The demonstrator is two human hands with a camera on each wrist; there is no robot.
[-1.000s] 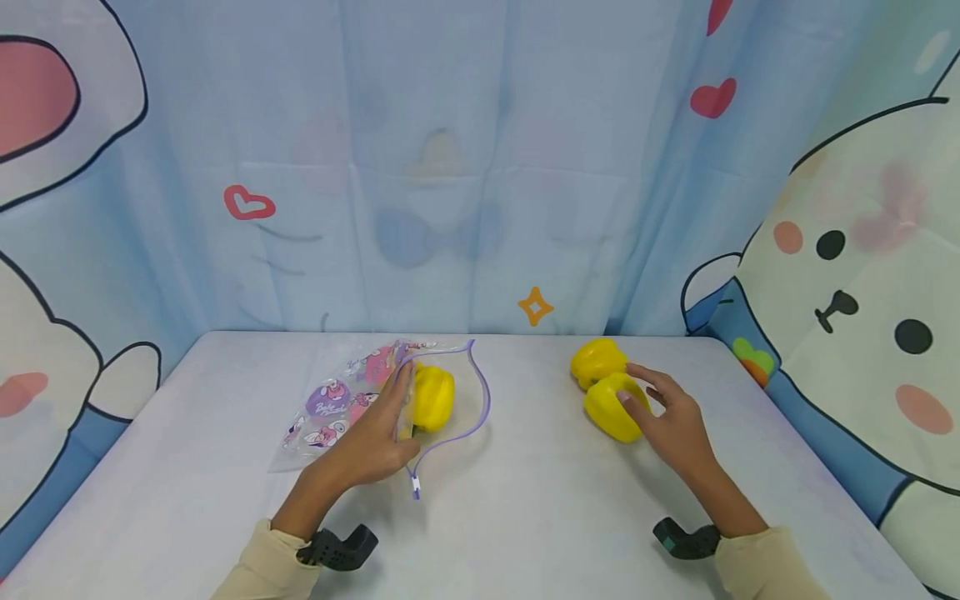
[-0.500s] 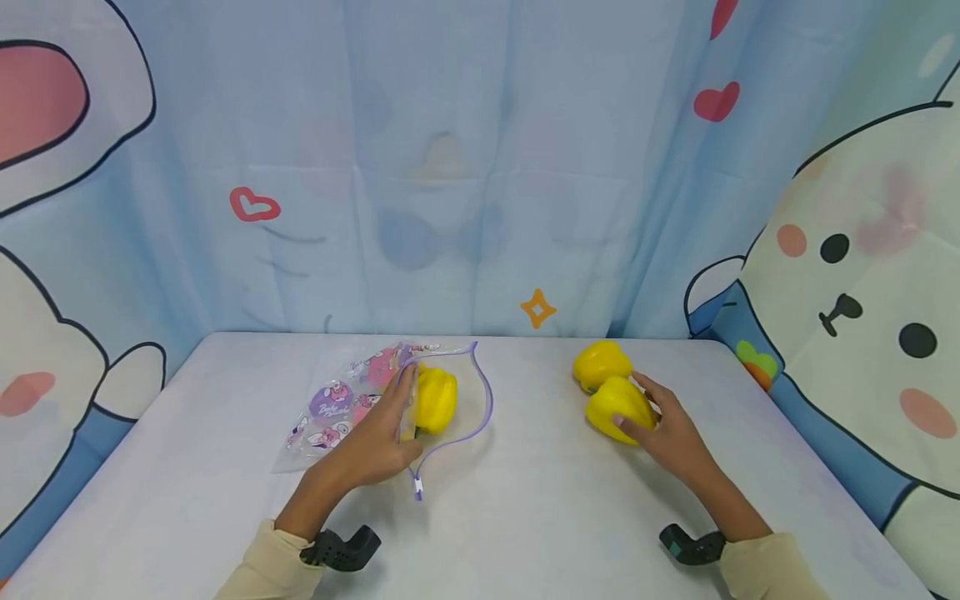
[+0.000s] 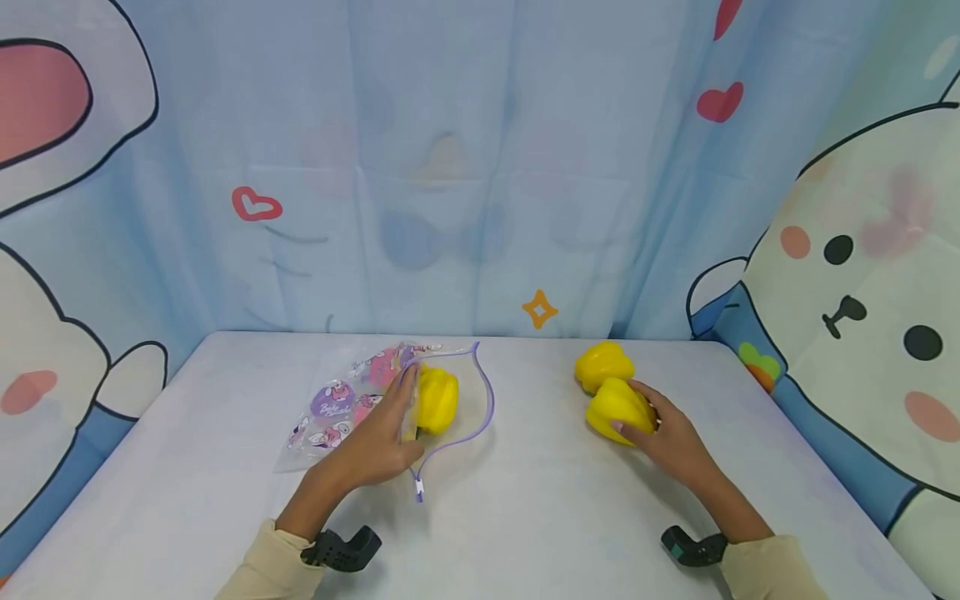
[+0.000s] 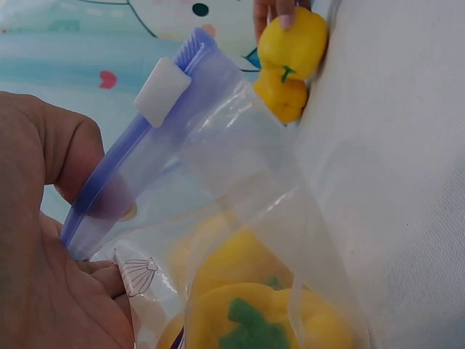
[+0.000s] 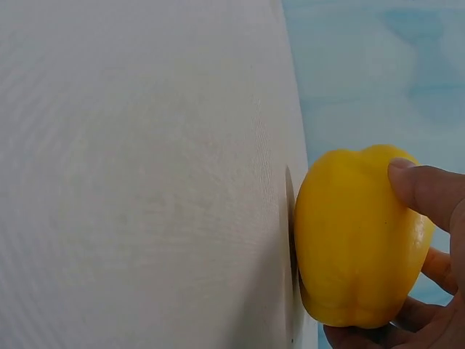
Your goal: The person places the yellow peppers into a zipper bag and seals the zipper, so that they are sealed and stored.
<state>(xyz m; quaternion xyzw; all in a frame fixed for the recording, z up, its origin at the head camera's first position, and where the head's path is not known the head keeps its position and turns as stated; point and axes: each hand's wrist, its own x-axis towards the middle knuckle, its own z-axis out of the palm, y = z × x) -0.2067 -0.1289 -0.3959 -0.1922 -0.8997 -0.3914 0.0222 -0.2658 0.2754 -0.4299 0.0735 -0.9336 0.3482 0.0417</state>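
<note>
The left hand (image 3: 378,446) holds the clear bag (image 3: 330,404) open with its fingers. Some yellow peppers (image 4: 254,320) are already inside. Right of the bag, on the desk (image 3: 540,517), two aren't in yet: a far pepper (image 3: 603,365), and a near pepper (image 3: 618,410) gripped by the right hand's (image 3: 675,442) fingers.

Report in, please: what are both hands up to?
Left hand holds purple-rimmed bag, yellow peppers inside. Right hand grips nearer loose pepper. Farther loose pepper close behind it; nothing evident in the way.
</note>
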